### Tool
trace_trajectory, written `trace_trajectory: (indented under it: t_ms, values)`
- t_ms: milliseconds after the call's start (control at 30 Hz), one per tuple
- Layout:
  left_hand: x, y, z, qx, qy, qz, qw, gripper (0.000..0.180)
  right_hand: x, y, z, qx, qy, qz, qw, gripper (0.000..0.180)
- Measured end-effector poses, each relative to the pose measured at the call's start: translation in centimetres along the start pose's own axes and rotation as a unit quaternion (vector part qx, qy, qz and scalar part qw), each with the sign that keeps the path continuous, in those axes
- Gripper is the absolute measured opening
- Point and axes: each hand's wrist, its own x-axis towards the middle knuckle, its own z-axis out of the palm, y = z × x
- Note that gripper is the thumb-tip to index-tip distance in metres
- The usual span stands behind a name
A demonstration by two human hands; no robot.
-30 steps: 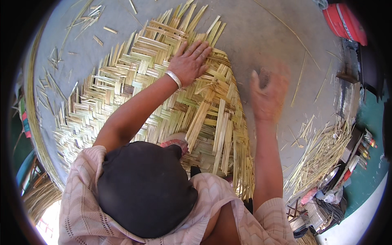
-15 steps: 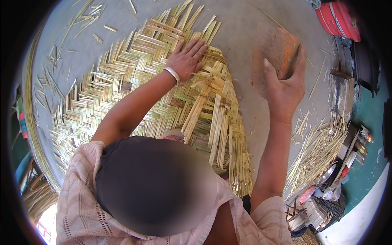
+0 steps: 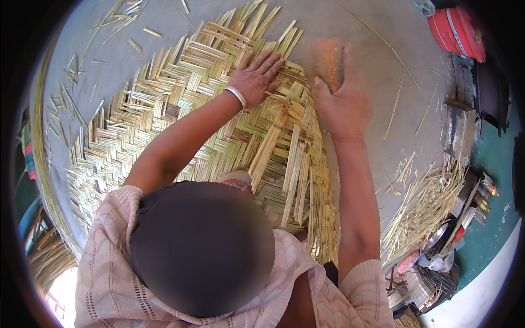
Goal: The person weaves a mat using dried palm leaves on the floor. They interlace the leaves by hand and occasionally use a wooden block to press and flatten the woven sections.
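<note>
Right hand (image 3: 344, 112) grips orange-red block (image 3: 327, 60) beside woven mat (image 3: 191, 93)

The woven mat lies on the grey floor (image 3: 383, 24). The left hand (image 3: 257, 77) rests flat on it, fingers slightly spread, near the mat's far right edge. The orange-red block is blurred just off that edge; whether it touches the mat cannot be told. Loose straw (image 3: 425, 205) lies heaped toward the floor's right edge.

Weaving workshop: mat (image 3: 186, 95), loose strips (image 3: 424, 210)
</note>
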Motion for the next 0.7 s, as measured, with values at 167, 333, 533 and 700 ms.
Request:
trace_trajectory:
  t_ms: [167,333,533,700]
  values:
    - [0.3,0.0,-0.1,0.005,-0.009,-0.004,1.0,0.061,0.0,-1.3,1.8,-0.185,-0.165,-0.013,0.969,0.08]
    - [0.4,-0.1,-0.3,0.009,-0.034,-0.003,0.999,0.062,0.0,1.4,3.3,-0.073,-0.097,0.011,0.993,0.08]
    - [0.8,0.0,-1.8,0.025,-0.022,0.003,0.999,0.065,-0.6,6.1,0.6,-0.08,-0.102,0.095,0.987,0.083]
    - [2.2,0.2,-4.3,0.019,-0.059,0.01,0.998,0.064,-1.7,9.8,-0.1,-0.102,-0.028,0.083,0.991,0.082]
